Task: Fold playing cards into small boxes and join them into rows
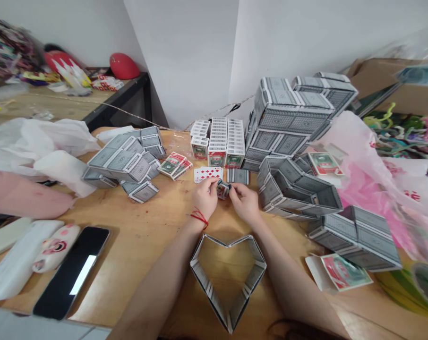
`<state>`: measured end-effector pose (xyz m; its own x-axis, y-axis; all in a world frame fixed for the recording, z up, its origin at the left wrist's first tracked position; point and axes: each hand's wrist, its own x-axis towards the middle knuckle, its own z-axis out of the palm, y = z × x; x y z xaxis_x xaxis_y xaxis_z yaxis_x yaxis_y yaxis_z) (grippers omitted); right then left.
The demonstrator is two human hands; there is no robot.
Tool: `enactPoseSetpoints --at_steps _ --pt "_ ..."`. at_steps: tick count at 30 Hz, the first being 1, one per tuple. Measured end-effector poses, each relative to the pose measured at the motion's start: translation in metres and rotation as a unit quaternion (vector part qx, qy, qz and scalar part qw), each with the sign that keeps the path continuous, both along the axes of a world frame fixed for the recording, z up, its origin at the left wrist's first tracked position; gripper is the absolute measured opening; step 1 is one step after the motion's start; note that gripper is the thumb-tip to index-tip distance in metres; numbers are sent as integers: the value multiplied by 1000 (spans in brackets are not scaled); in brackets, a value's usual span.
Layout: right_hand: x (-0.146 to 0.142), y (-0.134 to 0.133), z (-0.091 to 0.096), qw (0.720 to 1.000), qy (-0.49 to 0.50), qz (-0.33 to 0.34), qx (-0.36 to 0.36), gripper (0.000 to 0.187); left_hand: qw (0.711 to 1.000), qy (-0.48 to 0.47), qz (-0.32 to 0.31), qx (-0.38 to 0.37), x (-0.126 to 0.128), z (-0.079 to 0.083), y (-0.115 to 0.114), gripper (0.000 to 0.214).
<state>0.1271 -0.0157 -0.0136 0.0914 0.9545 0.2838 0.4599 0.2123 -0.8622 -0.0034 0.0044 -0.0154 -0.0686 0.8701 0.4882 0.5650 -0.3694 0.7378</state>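
Both my left hand (205,198) and my right hand (244,200) pinch a small folded playing card piece (222,190) between them, above the wooden table. Just beyond the fingers, a fan of face-up playing cards (207,174) shows red diamonds. Beside it lies a row of face-down cards (238,176) with grey backs. Between my forearms stands a heart-shaped frame (253,278) made of folded cards, its point toward me. A red string bracelet (200,217) is round my left wrist.
Card boxes (218,137) stand in rows at the back. Stacked grey card structures (288,118) rise at right, and another card structure (122,158) sits at left. A phone (72,274) lies front left, and an opened card box (341,271) lies front right.
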Motion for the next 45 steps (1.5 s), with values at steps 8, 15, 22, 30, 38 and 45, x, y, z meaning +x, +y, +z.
enactPoseSetpoints --at_steps 8,15,22,30,38,45 --pt "1 2 -3 995 84 25 -44 24 999 -22 -28 -21 1 1 2 17" --pt "0 7 -10 996 83 -8 -40 25 994 -81 -60 -42 4 1 1 31" --pt "3 14 -17 980 182 -44 -59 28 982 -161 -70 -65 7 -7 4 16" --pt "-1 11 -12 967 229 -9 -109 28 995 -75 -59 -27 5 -2 2 12" --pt "-2 11 -10 949 276 46 -146 29 994 -32 -103 4 8 3 0 20" --pt "-2 11 -8 930 321 49 -172 26 993 -17 -117 -6 5 1 1 29"
